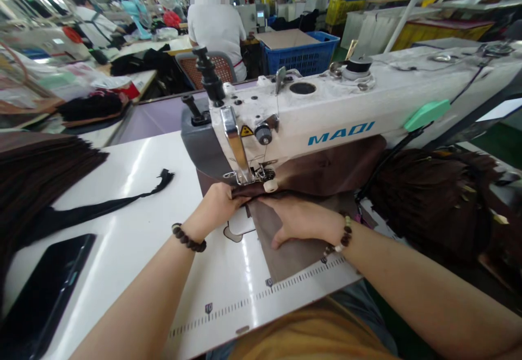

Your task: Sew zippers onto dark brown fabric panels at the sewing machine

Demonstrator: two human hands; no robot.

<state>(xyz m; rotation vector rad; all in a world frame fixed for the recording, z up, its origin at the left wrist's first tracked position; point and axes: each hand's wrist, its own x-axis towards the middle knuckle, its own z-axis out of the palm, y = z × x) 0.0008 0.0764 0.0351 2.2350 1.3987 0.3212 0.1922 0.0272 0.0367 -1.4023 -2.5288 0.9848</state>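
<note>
Dark brown fabric (326, 172) lies under the head of a white sewing machine (293, 115), bunched near the presser foot (244, 175). My left hand (217, 203) is closed on the fabric's edge just left of and in front of the foot. To the right, my right hand (296, 218) rests on the cloth with its thumb spread away from the fingers; its fingertips are tucked under a fold and partly hidden. A flat greyish-brown part of the cloth reaches toward the table's front edge beneath that hand. The needle tip is hard to make out.
A phone (49, 289) lies at the left, near a black strip (118, 203) and a stack of dark brown pieces (44, 169). More brown pieces (432, 202) are heaped at the right. Behind the machine sit a person in white (216, 28) and a blue crate (296, 55).
</note>
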